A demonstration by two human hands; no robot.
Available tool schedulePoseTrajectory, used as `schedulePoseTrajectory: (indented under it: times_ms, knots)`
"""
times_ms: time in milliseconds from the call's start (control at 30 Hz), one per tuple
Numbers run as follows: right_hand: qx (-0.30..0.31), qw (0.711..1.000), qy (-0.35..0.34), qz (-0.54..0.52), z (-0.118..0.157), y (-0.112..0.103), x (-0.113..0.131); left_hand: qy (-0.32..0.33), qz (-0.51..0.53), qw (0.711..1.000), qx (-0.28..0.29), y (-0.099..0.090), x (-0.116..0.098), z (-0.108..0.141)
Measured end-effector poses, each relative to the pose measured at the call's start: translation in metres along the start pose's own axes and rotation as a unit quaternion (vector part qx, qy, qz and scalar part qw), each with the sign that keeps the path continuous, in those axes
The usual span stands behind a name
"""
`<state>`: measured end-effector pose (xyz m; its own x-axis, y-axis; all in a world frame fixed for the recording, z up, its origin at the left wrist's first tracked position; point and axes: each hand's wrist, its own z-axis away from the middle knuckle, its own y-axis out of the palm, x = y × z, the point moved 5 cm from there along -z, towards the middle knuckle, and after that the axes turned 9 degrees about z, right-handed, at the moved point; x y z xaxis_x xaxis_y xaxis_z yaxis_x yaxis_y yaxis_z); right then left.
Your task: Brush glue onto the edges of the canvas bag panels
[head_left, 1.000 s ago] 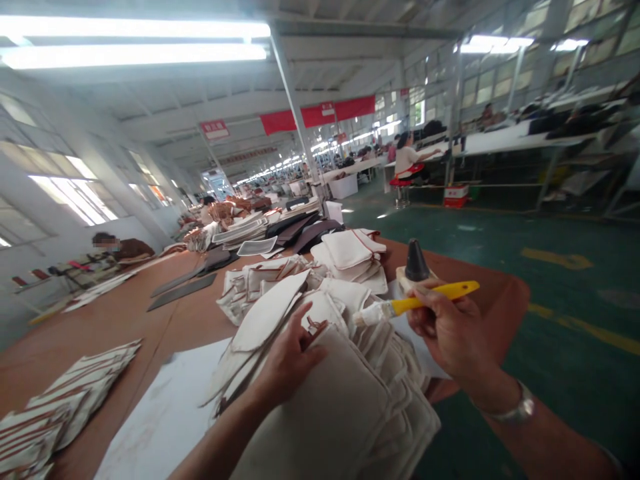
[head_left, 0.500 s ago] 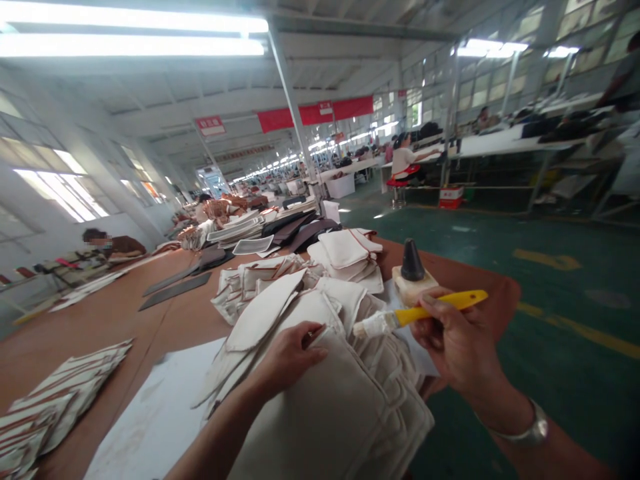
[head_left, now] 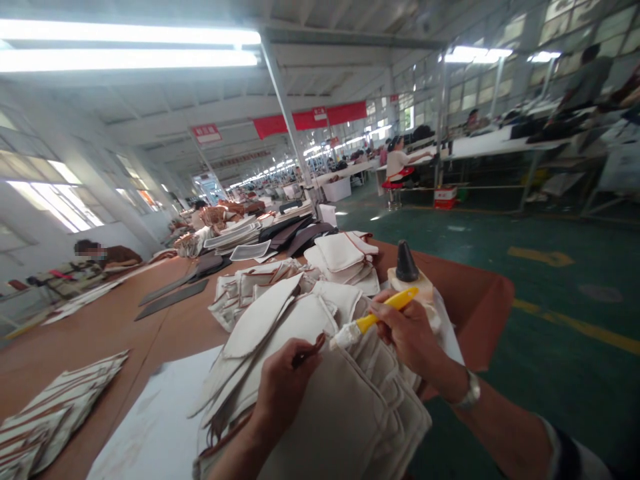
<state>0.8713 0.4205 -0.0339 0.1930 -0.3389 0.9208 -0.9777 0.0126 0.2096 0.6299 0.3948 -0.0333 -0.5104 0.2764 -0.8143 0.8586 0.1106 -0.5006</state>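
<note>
My right hand (head_left: 411, 328) is wrapped round a paintbrush (head_left: 389, 309) with a yellow handle. Its bristles (head_left: 346, 335) are coated in something white and point left, close to my left fingertips. In my left hand (head_left: 286, 381), thumb and fingers pinch a narrow brown strip (head_left: 316, 347), whose tip sticks out toward the bristles. I cannot tell whether bristles and strip touch. Beneath both hands lies a heap of off-white stitched fabric panels (head_left: 345, 407), some with brown edging. Beyond my right hand, a black cone (head_left: 407, 261) stands on a pale block.
The brown table (head_left: 173, 327) bears a white sheet (head_left: 150, 413), striped off-white pieces (head_left: 65, 407) at left, folded white panels (head_left: 341, 252), and dark flat pieces (head_left: 175, 297). Its right edge drops to a green floor (head_left: 560, 373). Other people sit at tables farther off.
The brush has moved left and slightly down toward my left fingers. My left hand has moved a little down and now shows a brown strip between its fingers.
</note>
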Motion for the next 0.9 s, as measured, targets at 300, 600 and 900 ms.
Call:
schedulePoseTrajectory:
  times_ms: [300,600,900]
  knots:
    - [-0.007,0.999,-0.034,0.028,-0.016,0.009,0.006,-0.087,0.173,0.978,0.083,-0.001,-0.007,0.009]
    - [-0.007,0.994,-0.069,0.090,-0.008,0.016,0.014,0.041,0.067,0.994,0.079,0.000,-0.015,0.018]
    - [0.121,0.971,-0.150,0.141,0.015,0.012,0.063,0.380,-0.169,0.909,0.041,0.001,-0.060,0.051]
